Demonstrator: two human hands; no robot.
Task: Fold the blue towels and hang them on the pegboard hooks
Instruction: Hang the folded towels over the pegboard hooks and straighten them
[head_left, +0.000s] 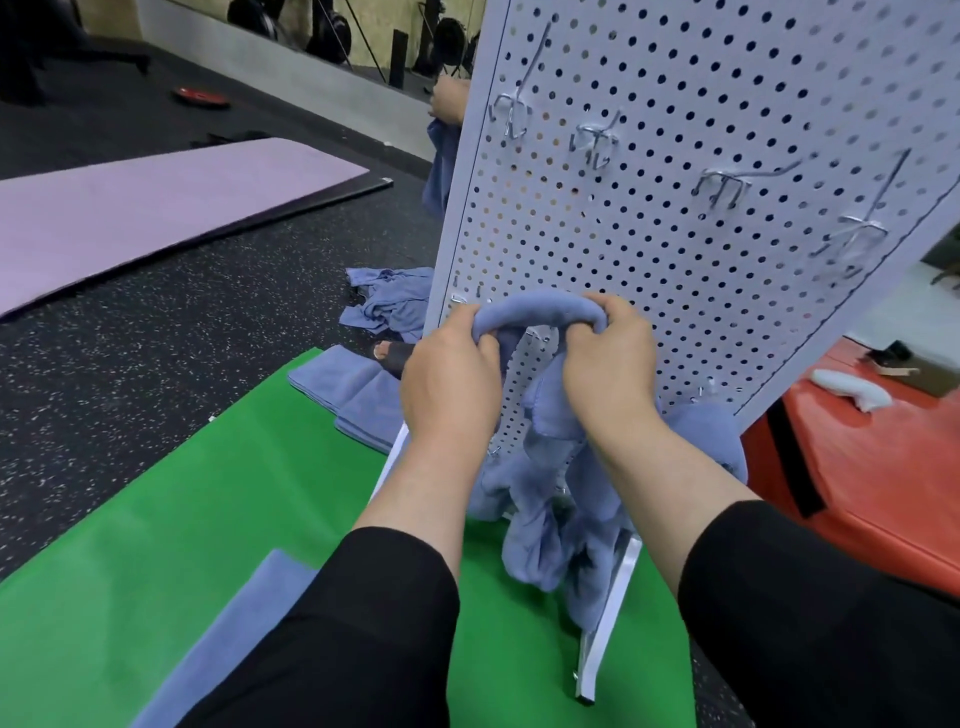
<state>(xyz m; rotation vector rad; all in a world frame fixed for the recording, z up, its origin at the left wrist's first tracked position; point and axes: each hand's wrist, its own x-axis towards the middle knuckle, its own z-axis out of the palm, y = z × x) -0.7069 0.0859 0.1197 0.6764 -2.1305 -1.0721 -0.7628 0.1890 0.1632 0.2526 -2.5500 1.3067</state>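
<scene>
While gripping a rolled blue terry towel (540, 312) at both ends, left hand (447, 384) and right hand (608, 369) held side by side close before the lower part of a white perforated metal pegboard (701, 218). Left fingers (483, 340) curled round the roll's left end, right fingers (587, 327) curled round its right end, so the roll arches between them. Rest of the same towel hanging bunched below the hands, down in front of the board's white foot (613, 623). Row of bare silver wire hooks (592, 143) higher on the board, stepping down toward the right. On the near bright green mat (156, 519): a flat folded blue towel (223, 639) at near left, and a stack of folded blue towels (353, 395) farther off, just left of the board. Crumpled blue towels (387, 301) on the dark speckled floor (130, 374) beyond the stack. Lilac mat (130, 218) at far left; red-orange padded mat (872, 483) at right. Another person's hand (449, 98) holding blue cloth behind the board's left edge.
</scene>
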